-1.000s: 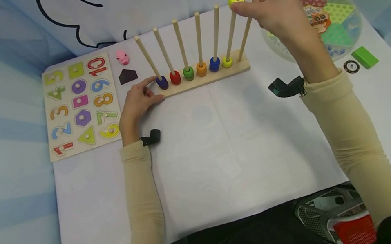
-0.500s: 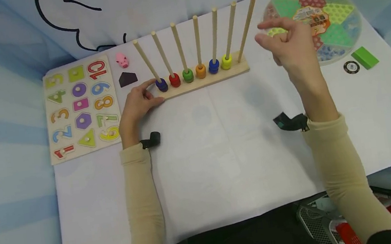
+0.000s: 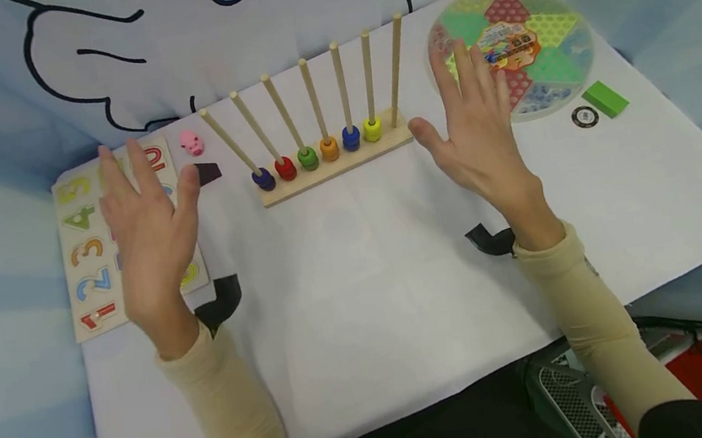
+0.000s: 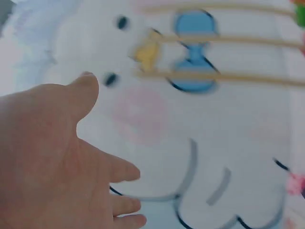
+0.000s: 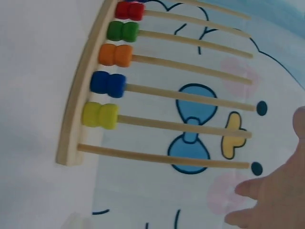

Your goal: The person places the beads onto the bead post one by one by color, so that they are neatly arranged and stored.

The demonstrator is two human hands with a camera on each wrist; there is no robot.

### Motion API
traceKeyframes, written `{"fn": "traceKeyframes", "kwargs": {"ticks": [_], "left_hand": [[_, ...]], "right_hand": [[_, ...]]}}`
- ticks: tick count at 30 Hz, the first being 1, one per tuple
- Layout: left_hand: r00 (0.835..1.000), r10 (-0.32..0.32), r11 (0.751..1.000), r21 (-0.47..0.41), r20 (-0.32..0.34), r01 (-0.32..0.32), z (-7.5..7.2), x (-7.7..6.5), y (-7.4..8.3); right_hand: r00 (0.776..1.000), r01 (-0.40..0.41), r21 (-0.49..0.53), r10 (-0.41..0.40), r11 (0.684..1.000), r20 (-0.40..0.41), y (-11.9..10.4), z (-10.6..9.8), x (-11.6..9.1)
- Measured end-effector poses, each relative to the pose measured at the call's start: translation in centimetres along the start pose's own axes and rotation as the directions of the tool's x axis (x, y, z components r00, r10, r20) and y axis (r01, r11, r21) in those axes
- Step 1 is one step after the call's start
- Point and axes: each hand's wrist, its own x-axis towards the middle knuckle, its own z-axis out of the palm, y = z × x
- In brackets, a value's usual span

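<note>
A wooden peg rack (image 3: 338, 168) with upright dowels stands at the back of the table. Stacked beads sit low on its pegs: dark blue, red (image 5: 129, 10), green (image 5: 123, 31), orange (image 5: 115, 55), blue (image 5: 108, 84) and yellow (image 5: 100, 115). The right wrist view shows two yellow beads on their peg and a bare dowel (image 5: 162, 156) at the rack's end. My left hand (image 3: 149, 231) is raised over the number puzzle board, fingers straight, holding nothing. My right hand (image 3: 476, 132) is raised right of the rack, fingers spread, also holding nothing.
Under my left hand lies the number puzzle board (image 3: 75, 285). A pink pig figure (image 3: 191, 142) and a dark block (image 3: 208, 173) are beside it. At the back right are a round game board (image 3: 554, 66), a black-and-white chip (image 3: 585, 117) and a green block (image 3: 605, 99).
My right hand let go of the yellow bead, now on its peg, and drew back and spread. My left hand released the rack's end and lifted left. The head view shifted.
</note>
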Motion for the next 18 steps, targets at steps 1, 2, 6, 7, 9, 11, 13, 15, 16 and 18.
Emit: {"fn": "traceKeyframes", "kwargs": {"ticks": [1,2,6,7,9,11,13,15,16,18], "left_hand": [[0.999,0.027,1.000,0.013,-0.030,-0.027,-0.2,-0.7,0.7],[0.997,0.060,0.998,0.024,-0.039,-0.059,-0.2,-1.2,1.4],[0.988,0.154,0.986,0.061,0.012,-0.154,1.1,-2.2,4.3],[0.986,0.167,0.983,0.070,0.027,-0.169,1.5,-2.2,5.0],[0.982,0.183,0.978,0.088,0.051,-0.187,2.0,-2.1,5.8],[0.980,0.187,0.976,0.102,0.064,-0.193,2.4,-2.1,6.2],[0.979,0.189,0.974,0.110,0.071,-0.196,2.6,-2.0,6.5],[0.980,0.182,0.975,0.112,0.076,-0.190,2.6,-2.0,6.5],[0.980,0.181,0.976,0.111,0.078,-0.189,2.6,-2.0,6.5],[0.981,0.180,0.976,0.108,0.078,-0.188,2.6,-2.0,6.6]], "right_hand": [[1.000,0.011,-0.015,-0.010,1.000,0.022,-0.2,-0.4,0.0],[0.999,0.016,-0.029,-0.015,0.999,0.046,-0.4,-0.7,0.0],[0.995,0.025,-0.073,-0.018,0.997,0.097,-0.8,-1.2,0.1],[0.995,0.026,-0.078,-0.018,0.997,0.102,-0.8,-1.1,0.1],[0.995,0.019,-0.077,-0.011,0.997,0.104,-0.8,-0.8,-0.1],[0.994,0.005,-0.077,0.003,0.997,0.113,-0.7,-0.5,-0.3],[0.993,-0.009,-0.073,0.018,0.997,0.119,-0.5,-0.3,-0.5],[0.993,-0.017,-0.074,0.026,0.997,0.119,-0.3,-0.3,-0.6],[0.992,-0.019,-0.074,0.027,0.997,0.120,-0.3,-0.3,-0.6],[0.993,-0.020,-0.072,0.028,0.997,0.117,-0.2,-0.3,-0.6]]}}
